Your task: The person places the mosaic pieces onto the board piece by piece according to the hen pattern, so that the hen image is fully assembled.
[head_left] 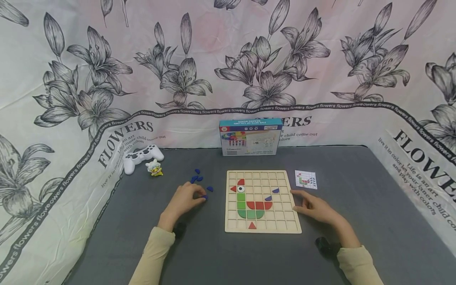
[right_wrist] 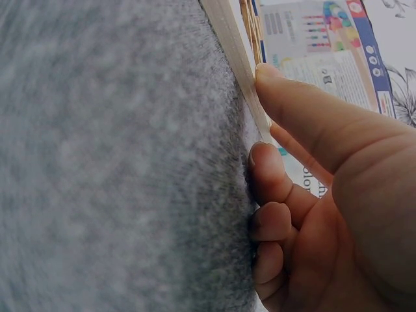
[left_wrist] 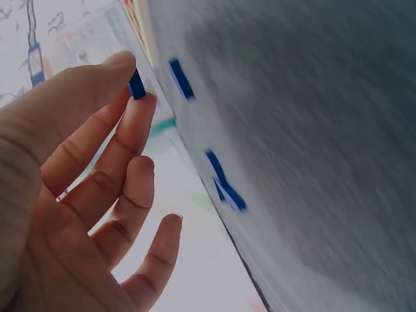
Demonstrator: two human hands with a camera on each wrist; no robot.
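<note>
Between thumb and fingertip, my left hand (head_left: 183, 201) pinches a small blue tile (left_wrist: 136, 85), seen edge-on in the left wrist view. Several loose blue rounded tiles (head_left: 210, 189) lie on the grey table just beyond that hand. To its right is the square wooden grid board (head_left: 281, 225). It bears a bird-like figure of red tiles (head_left: 260, 205), green tiles (head_left: 241, 200) and a round eye tile (head_left: 240, 189), plus two blue tiles (head_left: 276, 190) on the right. My right hand (head_left: 318, 209) rests beside the board, thumb and forefinger touching its right edge, other fingers loosely bent.
A pattern card (head_left: 305, 179) lies right of the board. Behind stands a cardboard box (head_left: 251, 138) against the flowered cloth (head_left: 192, 130). At the back left are a white game controller (head_left: 143, 157) and a small yellow-and-white figurine (head_left: 154, 168).
</note>
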